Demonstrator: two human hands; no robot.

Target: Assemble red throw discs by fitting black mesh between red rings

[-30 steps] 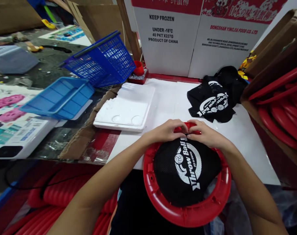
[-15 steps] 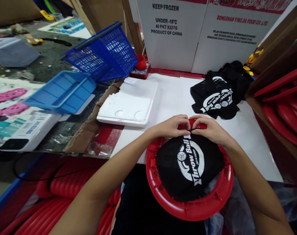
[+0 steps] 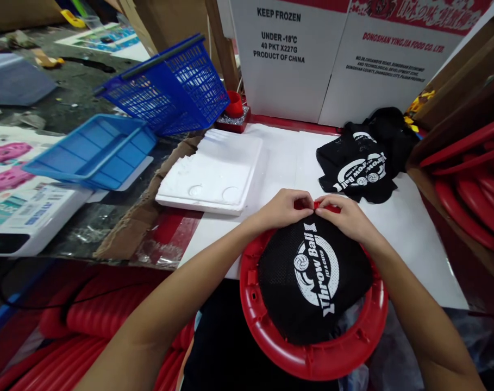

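A round red plastic ring (image 3: 312,359) is lying at the near edge of the white tabletop (image 3: 397,233), its far half resting on the surface and its near half hanging out over the edge toward the person. A black mesh net (image 3: 295,304) is stretching across the ring's opening, filling most of it. The net is showing a white printed badge with a small ball and the words "Throw Ball" running along its length. Small moulded tabs are standing out along the inner side of the ring's rim.

Both bare hands are meeting at the far side of the ring. The left hand (image 3: 281,209) is curling its fingers down onto the rim, and the right hand (image 3: 346,218) is doing the same just beside it, thumbs nearly touching. Each grip is closing tight, pinching the top edge of the net against the red rim; a sliver of red is showing between the two hands.

Beyond the hands, a loose pile of black nets (image 3: 363,163) with the same badge is lying on the tabletop. To the left a white foam tray (image 3: 210,176) is sitting flat, and past it a dark blue basket (image 3: 169,87) is tilting over a light blue tray (image 3: 92,152). White cartons (image 3: 287,76) are standing along the back. At the right, stacked red rings (image 3: 475,190) are filling a cardboard box.
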